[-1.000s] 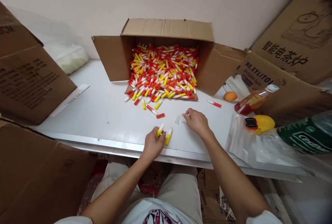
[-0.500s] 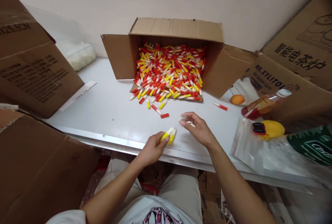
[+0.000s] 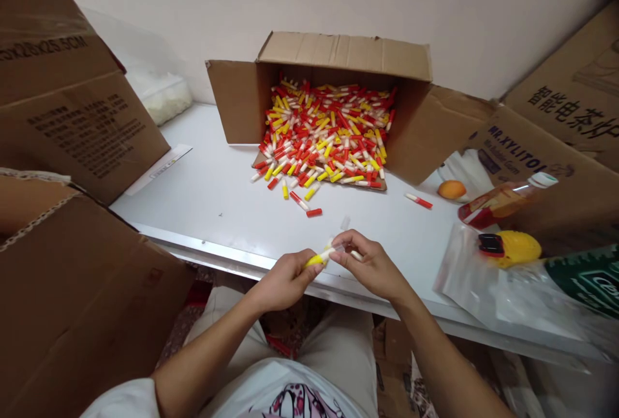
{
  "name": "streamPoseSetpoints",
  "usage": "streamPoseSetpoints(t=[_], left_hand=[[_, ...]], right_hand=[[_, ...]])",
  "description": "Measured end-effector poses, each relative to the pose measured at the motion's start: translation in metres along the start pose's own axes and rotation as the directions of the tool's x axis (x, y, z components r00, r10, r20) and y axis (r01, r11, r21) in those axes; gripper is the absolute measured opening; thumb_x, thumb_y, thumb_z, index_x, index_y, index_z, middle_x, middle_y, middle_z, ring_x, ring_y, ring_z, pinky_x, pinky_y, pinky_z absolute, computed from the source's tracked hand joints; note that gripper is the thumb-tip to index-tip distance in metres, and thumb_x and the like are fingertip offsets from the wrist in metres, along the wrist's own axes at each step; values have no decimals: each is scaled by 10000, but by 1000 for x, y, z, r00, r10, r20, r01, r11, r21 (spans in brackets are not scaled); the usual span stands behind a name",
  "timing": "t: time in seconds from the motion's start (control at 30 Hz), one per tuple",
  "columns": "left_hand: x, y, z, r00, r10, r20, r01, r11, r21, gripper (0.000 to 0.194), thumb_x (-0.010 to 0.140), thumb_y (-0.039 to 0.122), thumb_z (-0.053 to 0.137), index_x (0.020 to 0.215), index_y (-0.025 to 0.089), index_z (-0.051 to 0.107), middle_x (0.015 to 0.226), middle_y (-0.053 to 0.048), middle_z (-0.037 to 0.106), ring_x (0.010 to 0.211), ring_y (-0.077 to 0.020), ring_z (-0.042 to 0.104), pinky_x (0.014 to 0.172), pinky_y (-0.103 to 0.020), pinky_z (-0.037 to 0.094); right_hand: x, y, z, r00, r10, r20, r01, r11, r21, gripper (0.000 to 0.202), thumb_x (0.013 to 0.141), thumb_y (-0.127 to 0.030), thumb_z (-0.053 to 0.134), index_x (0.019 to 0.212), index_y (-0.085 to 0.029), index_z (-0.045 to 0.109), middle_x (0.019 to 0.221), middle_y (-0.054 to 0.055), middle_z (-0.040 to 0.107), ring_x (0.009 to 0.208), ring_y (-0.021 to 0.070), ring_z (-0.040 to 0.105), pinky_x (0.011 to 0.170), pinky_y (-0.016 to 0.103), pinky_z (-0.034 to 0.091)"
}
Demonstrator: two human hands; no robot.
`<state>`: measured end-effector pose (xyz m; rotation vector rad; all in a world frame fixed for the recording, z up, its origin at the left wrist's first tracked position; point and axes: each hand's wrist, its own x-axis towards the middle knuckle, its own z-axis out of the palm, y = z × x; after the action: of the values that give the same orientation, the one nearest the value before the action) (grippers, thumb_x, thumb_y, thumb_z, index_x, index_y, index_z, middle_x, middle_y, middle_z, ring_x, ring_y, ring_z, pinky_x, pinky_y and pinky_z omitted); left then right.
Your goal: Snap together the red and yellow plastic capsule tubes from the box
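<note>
My left hand (image 3: 285,279) pinches two yellow-and-white tubes (image 3: 320,257) side by side above the near edge of the white table (image 3: 213,211). My right hand (image 3: 374,266) meets them from the right, its fingertips on a small clear sleeve (image 3: 338,248) at the tubes' white ends. An open cardboard box (image 3: 338,57) lies on its side behind, spilling many red, yellow and white tubes (image 3: 324,140) onto the table. A loose red cap (image 3: 314,212) and a red-and-white tube (image 3: 418,200) lie apart from the pile.
Big cardboard boxes stand at the left (image 3: 82,115) and front left (image 3: 72,289), more at the right (image 3: 532,147). On the right lie an orange fruit (image 3: 451,189), a drink bottle (image 3: 503,202), a yellow gadget (image 3: 512,247) and clear plastic bags (image 3: 488,282).
My left hand lifted the two yellow tubes off the table toward me. My right hand picked up the clear sleeve and brought it to the tubes' ends. The view shifted left.
</note>
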<state>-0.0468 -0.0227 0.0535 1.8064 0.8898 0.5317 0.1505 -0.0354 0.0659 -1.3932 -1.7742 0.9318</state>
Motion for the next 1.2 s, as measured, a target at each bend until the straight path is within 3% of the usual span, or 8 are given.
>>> streamPoseSetpoints(t=[0.17,0.4,0.53,0.7,0.8,0.93,1.07,1.2], left_hand=[[-6,2,-4,996,65,57,-81,933,351,267,940,357,304,769,194,427,650,32,459,588,-120,420,555,-229,292],[-1,-22,10,983,159,95,-176,644,744,245,952,311,276,865,181,464,800,-54,565,684,-183,514,568,-268,309],[-3,-18,3,976,88,201,-183,833,523,252,949,338,281,855,181,455,746,-16,559,637,-146,499,566,-247,330],[-11,2,-9,928,53,369,-169,942,291,306,949,383,279,810,183,465,703,14,537,605,-108,463,564,-216,338],[-14,6,-5,940,66,335,-212,881,422,291,946,370,283,826,182,469,698,-2,546,592,-122,470,536,-230,317],[-13,-6,8,938,160,307,-327,702,633,270,953,331,270,850,169,460,723,-38,569,596,-156,512,525,-259,326],[-13,-22,20,917,180,356,-388,606,695,208,942,256,305,850,160,465,759,-65,579,637,-172,544,558,-271,373],[-16,-20,17,954,91,287,-249,772,585,181,922,270,349,871,161,484,804,-59,596,693,-172,549,607,-274,396]], right_hand=[[-6,-8,2,981,-98,168,141,952,-271,277,924,-402,371,851,-189,532,749,2,565,671,121,500,633,248,359],[-2,5,8,889,221,401,-141,965,-221,490,923,-546,198,638,-195,385,555,-37,412,517,100,377,505,225,307],[-5,11,4,917,-94,387,285,834,-473,443,956,-427,198,749,-170,493,654,16,528,567,119,443,536,242,297],[-13,10,-5,708,-441,551,706,443,-553,403,962,-391,254,791,-156,535,680,45,559,567,131,444,521,260,256],[-19,7,-5,755,-378,536,652,519,-553,391,962,-369,253,777,-153,521,670,45,553,540,122,420,511,262,238],[-25,2,2,863,-51,503,280,876,-392,427,952,-441,223,736,-169,472,638,1,499,548,100,403,523,236,268],[-27,6,10,741,193,644,-118,980,-159,521,924,-555,149,634,-187,377,560,-41,380,528,89,357,512,220,301],[-28,7,12,820,119,560,69,951,-303,414,942,-468,241,735,-174,446,672,-5,503,601,110,436,560,237,313]])
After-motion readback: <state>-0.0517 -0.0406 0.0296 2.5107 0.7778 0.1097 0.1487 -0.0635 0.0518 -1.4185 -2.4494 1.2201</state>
